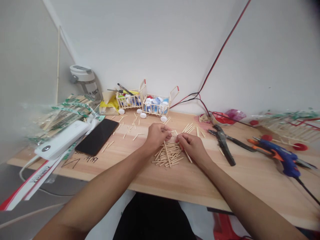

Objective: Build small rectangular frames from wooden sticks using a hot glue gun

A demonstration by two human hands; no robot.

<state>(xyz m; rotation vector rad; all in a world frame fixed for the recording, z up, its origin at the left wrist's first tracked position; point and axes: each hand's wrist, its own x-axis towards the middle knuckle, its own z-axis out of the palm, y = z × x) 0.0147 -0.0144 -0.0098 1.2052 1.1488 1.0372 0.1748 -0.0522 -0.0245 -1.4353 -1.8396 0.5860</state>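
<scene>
A pile of short wooden sticks (169,155) lies on the wooden table (155,180) in front of me. My left hand (158,134) rests at the pile's upper left, fingers curled and pinched on a small stick. My right hand (191,144) sits at the pile's right side, fingers bent together on another stick that pokes out below it. The two hands almost meet above the pile.
Two little stick carts (147,101) full of bottle caps stand at the wall. Black pliers (223,143) and a blue glue gun (281,156) lie to the right. A black phone (97,136) and white power bank (62,139) lie to the left. Loose sticks scatter the middle.
</scene>
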